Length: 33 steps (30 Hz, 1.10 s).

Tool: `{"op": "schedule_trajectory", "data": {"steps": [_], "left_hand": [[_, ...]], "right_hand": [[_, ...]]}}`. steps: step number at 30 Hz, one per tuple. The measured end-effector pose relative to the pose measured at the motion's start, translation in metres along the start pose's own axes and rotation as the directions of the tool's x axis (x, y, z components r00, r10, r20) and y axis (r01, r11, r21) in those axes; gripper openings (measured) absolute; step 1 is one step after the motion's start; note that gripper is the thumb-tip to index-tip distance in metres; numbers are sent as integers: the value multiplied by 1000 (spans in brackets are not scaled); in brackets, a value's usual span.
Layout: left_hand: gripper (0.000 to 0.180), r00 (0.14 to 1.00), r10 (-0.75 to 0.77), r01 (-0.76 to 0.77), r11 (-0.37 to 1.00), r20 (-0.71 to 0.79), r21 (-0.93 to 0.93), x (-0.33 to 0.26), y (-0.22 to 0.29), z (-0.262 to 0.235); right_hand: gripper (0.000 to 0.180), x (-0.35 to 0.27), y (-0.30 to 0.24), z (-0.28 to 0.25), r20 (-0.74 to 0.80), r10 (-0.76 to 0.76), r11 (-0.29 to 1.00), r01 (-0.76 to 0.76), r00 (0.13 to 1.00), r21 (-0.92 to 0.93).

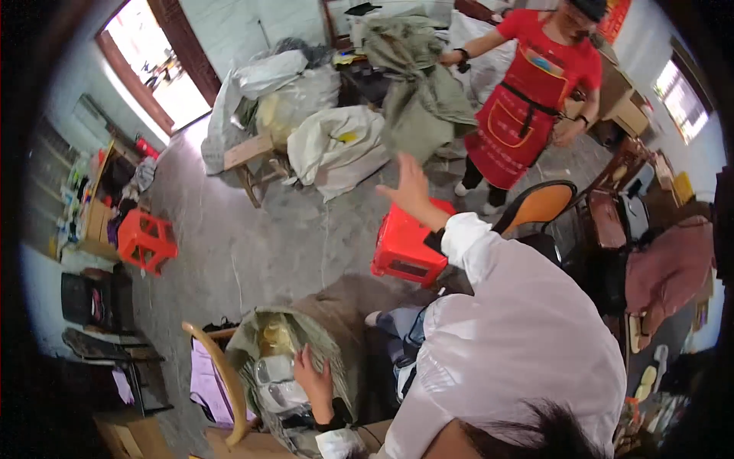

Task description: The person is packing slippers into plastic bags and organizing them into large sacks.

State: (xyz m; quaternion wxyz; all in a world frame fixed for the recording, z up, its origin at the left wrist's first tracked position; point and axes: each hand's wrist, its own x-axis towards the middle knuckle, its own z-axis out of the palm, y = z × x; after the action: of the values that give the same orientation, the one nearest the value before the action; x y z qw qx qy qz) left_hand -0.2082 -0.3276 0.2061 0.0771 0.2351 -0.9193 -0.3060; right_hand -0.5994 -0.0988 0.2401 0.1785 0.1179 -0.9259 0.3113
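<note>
My left hand is over the mouth of an olive-green woven sack, fingers apart. Inside the sack are clear plastic pieces and some yellowish ones, near or under my fingertips; whether I touch them I cannot tell. My right hand is stretched forward with spread fingers and nothing in it, above a red plastic stool. Beyond it hangs another olive-green sack, held up by a co-worker in a red apron. Both my wrists have dark bands below white sleeves.
White sacks and a wooden bench stand at the far wall, left of the co-worker. Another red stool is at left. A curved wooden chair rail borders the near sack. An orange-backed chair stands right.
</note>
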Motion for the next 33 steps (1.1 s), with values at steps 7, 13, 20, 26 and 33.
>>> {"op": "schedule_trajectory", "data": {"steps": [7,13,20,26,33], "left_hand": [[49,960,267,-275,956,86,103,41,88,39],[57,967,250,-252,967,50,35,83,104,48],[85,997,-27,8,970,-71,-243,141,110,58],[86,935,-31,-108,924,-352,-367,196,152,60],[47,920,-326,386,660,218,-644,100,122,22]], "right_hand": [[112,55,94,-64,9,325,943,-323,946,-82],[133,139,48,0,359,466,863,-505,809,18],[70,104,83,209,397,-511,838,340,762,427],[20,82,99,281,603,-629,305,870,490,-389],[29,-72,7,151,556,-828,422,735,73,532]]}}
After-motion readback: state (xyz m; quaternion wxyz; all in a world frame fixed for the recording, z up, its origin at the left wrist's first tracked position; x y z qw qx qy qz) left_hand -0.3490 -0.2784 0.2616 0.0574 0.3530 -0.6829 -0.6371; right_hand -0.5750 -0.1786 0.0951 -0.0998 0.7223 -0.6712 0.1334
